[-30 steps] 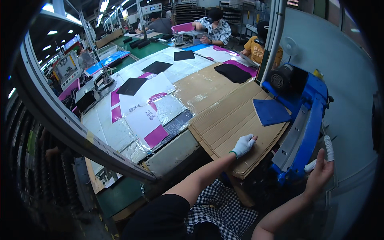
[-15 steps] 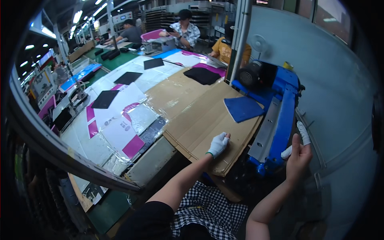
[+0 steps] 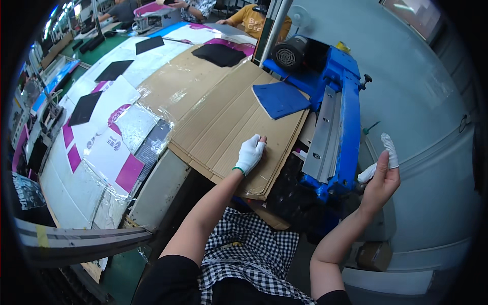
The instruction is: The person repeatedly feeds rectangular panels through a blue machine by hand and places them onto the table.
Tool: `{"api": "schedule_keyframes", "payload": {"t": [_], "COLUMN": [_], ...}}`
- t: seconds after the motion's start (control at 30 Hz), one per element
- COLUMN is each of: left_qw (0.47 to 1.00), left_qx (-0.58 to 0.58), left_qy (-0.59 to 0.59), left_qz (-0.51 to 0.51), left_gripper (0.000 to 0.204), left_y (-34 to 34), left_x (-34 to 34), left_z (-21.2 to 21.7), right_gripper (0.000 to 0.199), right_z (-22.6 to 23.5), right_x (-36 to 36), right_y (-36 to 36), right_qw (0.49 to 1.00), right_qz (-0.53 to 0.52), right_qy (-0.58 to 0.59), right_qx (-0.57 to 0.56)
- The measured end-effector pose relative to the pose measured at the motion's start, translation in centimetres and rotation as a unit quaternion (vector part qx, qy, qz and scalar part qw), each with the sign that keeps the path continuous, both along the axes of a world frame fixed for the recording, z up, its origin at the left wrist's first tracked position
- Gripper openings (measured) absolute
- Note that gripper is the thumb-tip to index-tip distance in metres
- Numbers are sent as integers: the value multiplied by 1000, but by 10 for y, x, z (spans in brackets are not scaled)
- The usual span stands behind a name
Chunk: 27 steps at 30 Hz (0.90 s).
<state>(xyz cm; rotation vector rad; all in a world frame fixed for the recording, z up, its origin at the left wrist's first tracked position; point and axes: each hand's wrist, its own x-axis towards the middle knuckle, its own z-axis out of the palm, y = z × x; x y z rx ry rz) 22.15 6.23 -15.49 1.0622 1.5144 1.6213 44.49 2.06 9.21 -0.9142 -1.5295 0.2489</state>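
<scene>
My left hand (image 3: 249,155), in a white glove with a green cuff edge, rests curled and closed on a brown cardboard sheet (image 3: 213,134). Bare fingertips show at its far side; whatever its fingers may hold is hidden. My right hand (image 3: 381,178) is raised to the right of a blue machine (image 3: 348,117), fingers apart and nothing seen in it. White coverings wrap two of its fingers; the rest of it is bare. A dark blue trapezoid pad (image 3: 281,99) lies on the cardboard, beyond my left hand and beside the machine's metal bar (image 3: 323,134).
A black fabric piece (image 3: 218,54) lies farther back. Dark panels (image 3: 85,108) rest on white and magenta sheets (image 3: 104,152) at left. A metal post (image 3: 277,33) stands behind the cardboard. Co-workers, one in a yellow shirt (image 3: 250,23), are across the table. A grey rail (image 3: 86,244) crosses lower left.
The view has tilted down and turned right, so the table appears higher and farther left. My left hand stays closed on the cardboard; my right hand remains raised with fingers apart.
</scene>
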Motion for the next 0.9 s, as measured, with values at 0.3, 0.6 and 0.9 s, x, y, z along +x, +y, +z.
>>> {"api": "schedule_keyframes", "payload": {"t": [0.3, 0.6, 0.9], "left_qw": [1000, 998, 991], "left_qx": [-17, 1, -78], "left_qy": [12, -53, -87], "left_qz": [-14, -37, -69], "left_gripper": [29, 22, 20], "left_y": [-9, -9, -12], "left_x": [-1, -1, 21], "left_z": [18, 15, 54], "right_gripper": [28, 22, 24], "right_z": [6, 1, 1], "right_x": [-5, -1, 3], "right_y": [-6, 0, 4], "right_qw": [1000, 998, 998], "right_qz": [-13, 60, 10], "right_qy": [-16, -15, -37], "right_qx": [-24, -8, 45]}}
